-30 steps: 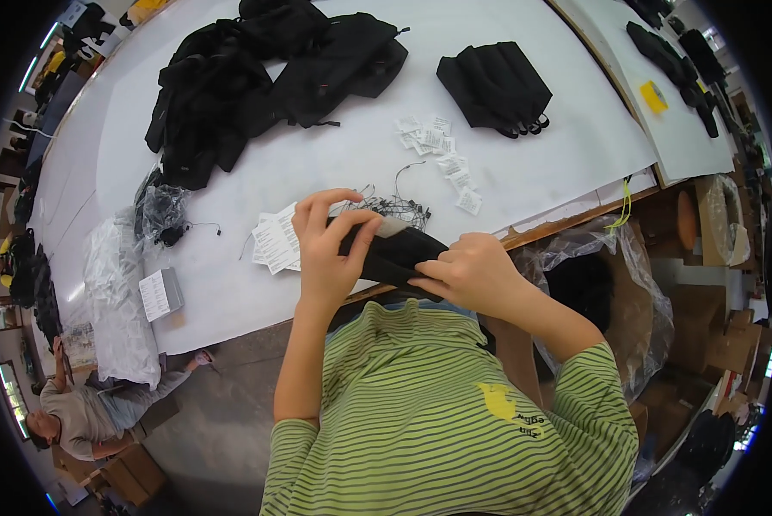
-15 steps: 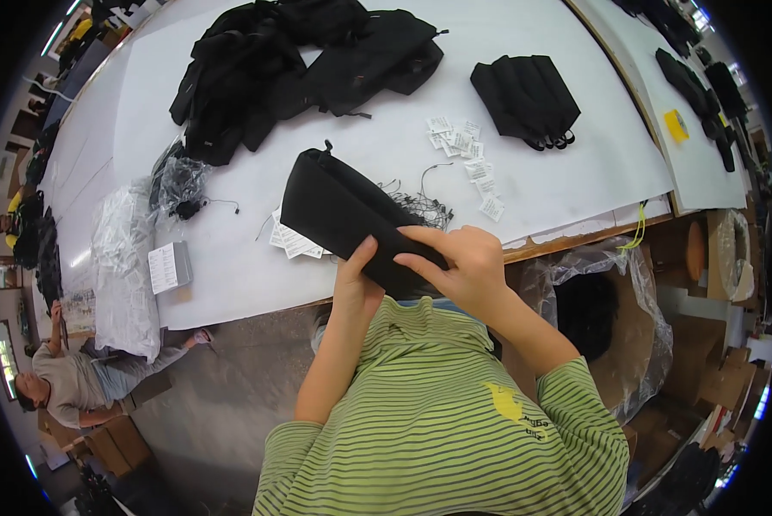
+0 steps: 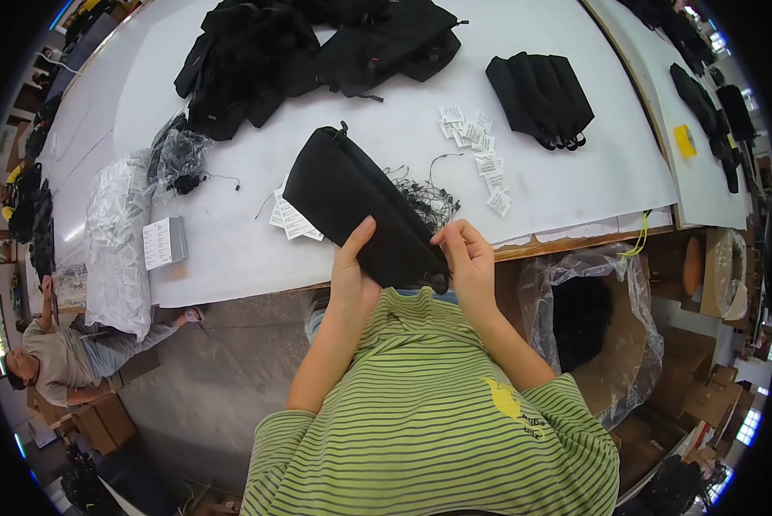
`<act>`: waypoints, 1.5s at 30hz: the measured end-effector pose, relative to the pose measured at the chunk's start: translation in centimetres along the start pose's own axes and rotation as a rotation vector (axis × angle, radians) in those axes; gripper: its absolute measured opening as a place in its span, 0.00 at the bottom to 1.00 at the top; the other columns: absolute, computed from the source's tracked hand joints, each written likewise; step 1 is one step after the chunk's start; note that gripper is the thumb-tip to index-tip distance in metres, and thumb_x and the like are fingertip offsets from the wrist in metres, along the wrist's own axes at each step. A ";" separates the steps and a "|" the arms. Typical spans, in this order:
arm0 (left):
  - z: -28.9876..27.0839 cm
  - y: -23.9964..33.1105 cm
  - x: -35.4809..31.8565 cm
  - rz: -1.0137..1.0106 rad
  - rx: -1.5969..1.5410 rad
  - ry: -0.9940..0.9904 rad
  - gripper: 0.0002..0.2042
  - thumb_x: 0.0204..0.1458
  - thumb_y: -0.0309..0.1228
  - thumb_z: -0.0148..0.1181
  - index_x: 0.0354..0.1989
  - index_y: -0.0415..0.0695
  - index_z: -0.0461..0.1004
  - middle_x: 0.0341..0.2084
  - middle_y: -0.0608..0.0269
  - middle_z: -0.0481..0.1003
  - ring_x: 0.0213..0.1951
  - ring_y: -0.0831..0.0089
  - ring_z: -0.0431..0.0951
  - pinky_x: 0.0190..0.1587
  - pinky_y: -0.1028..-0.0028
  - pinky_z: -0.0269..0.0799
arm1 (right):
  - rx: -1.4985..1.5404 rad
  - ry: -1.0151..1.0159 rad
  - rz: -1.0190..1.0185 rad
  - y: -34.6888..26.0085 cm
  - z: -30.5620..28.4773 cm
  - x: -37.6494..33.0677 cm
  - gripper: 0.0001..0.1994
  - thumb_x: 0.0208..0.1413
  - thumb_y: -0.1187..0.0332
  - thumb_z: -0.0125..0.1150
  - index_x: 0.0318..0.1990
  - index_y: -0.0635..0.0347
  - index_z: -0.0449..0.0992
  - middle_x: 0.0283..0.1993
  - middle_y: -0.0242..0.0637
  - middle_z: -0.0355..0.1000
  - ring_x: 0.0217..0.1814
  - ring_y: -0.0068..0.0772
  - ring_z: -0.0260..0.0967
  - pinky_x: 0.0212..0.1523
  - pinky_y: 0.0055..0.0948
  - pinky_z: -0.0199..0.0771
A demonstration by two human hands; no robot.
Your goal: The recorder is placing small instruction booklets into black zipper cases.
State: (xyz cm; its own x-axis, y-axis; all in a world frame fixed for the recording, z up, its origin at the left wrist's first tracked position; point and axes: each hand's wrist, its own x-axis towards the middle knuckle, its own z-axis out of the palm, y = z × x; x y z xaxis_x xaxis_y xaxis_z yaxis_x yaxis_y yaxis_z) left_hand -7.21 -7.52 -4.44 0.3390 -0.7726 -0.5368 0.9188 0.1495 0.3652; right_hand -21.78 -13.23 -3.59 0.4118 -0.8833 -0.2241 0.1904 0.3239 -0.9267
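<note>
A long black fabric pouch [image 3: 338, 193] slants in front of my body, over the table's near edge. A zipper seems to run along its upper right side. My left hand [image 3: 354, 267] grips its lower left side, thumb on top and fingers underneath. My right hand [image 3: 469, 258] pinches at the pouch's right edge near its lower end; whether a zipper pull is between the fingertips is too small to tell. Just beyond the pouch lies a tangle of black tag strings [image 3: 424, 198]. White printed tags [image 3: 293, 215] stick out from behind its left side.
Loose white tags [image 3: 489, 168] and stacked black pouches [image 3: 541, 99] lie at the right of the white table [image 3: 386, 120]. A heap of black bags [image 3: 257, 69] lies far left, above plastic-wrapped packs [image 3: 119, 241] and a tag stack [image 3: 164, 242]. A plastic-lined box [image 3: 631, 344] stands below right.
My right hand has shifted from gripping the pouch's top face to pinching its right edge. The pouch has turned more upright, and its fold or opening has flattened. My left hand keeps its hold.
</note>
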 end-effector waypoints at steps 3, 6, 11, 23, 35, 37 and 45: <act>0.0 0.0 0.0 0.075 0.062 -0.009 0.18 0.51 0.31 0.61 0.50 0.40 0.70 0.42 0.58 0.76 0.44 0.66 0.77 0.50 0.65 0.74 | -0.062 0.151 0.063 0.7 -0.4 -0.2 0.12 0.64 0.63 0.51 0.31 0.59 0.71 0.14 0.19 0.56 0.17 0.08 0.49 0.18 0.16 0.46; 0.2 0.2 -0.2 0.112 0.134 -0.061 0.24 0.48 0.23 0.63 0.55 0.40 0.65 0.45 0.59 0.73 0.46 0.66 0.75 0.51 0.68 0.73 | -0.223 0.136 -0.093 3.0 -1.0 0.2 0.13 0.65 0.63 0.50 0.30 0.59 0.70 0.19 0.24 0.62 0.21 0.10 0.55 0.22 0.14 0.52; 0.4 0.4 -0.5 -0.091 0.307 -0.096 0.24 0.45 0.24 0.65 0.52 0.37 0.67 0.42 0.59 0.74 0.42 0.70 0.76 0.45 0.72 0.75 | -0.229 0.011 -0.290 -1.3 -0.4 2.9 0.13 0.64 0.63 0.51 0.40 0.65 0.75 0.28 0.30 0.71 0.30 0.15 0.64 0.35 0.17 0.64; 1.6 0.0 -1.4 -0.191 0.408 -0.174 0.21 0.46 0.26 0.65 0.49 0.36 0.69 0.40 0.58 0.75 0.39 0.72 0.77 0.43 0.73 0.76 | -0.471 0.101 -0.754 -4.5 1.0 6.8 0.05 0.48 0.72 0.66 0.32 0.60 0.77 0.36 0.32 0.74 0.37 0.25 0.69 0.34 0.22 0.65; 0.2 3.1 0.9 -0.162 -0.074 -0.165 0.10 0.54 0.32 0.58 0.40 0.38 0.75 0.32 0.56 0.79 0.31 0.66 0.82 0.34 0.69 0.81 | -0.568 -0.379 -0.475 -5.0 2.1 1.1 0.06 0.46 0.70 0.66 0.30 0.59 0.77 0.32 0.30 0.70 0.37 0.31 0.61 0.37 0.26 0.62; -0.5 3.6 1.3 -0.147 -0.078 -0.173 0.10 0.54 0.31 0.58 0.40 0.38 0.75 0.32 0.56 0.79 0.31 0.66 0.82 0.34 0.69 0.81 | -0.564 -0.417 -0.470 -5.0 2.3 0.6 0.05 0.46 0.70 0.66 0.30 0.59 0.77 0.32 0.30 0.70 0.38 0.32 0.61 0.39 0.26 0.61; 0.6 4.4 0.1 0.102 0.059 -0.023 0.15 0.58 0.35 0.53 0.48 0.37 0.70 0.43 0.55 0.76 0.44 0.64 0.78 0.46 0.64 0.76 | -0.881 -0.129 -0.778 -5.1 2.8 0.7 0.19 0.45 0.69 0.66 0.48 0.51 0.74 0.51 0.33 0.68 0.52 0.37 0.63 0.56 0.34 0.56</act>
State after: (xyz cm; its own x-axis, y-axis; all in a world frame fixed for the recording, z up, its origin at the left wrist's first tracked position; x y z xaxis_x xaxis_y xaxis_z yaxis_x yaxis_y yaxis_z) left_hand -3.29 -7.28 -2.41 0.4246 -0.7695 -0.4771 0.8663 0.1921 0.4612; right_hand -19.96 -14.51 1.89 0.5532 -0.6827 0.4773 -0.2301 -0.6760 -0.7001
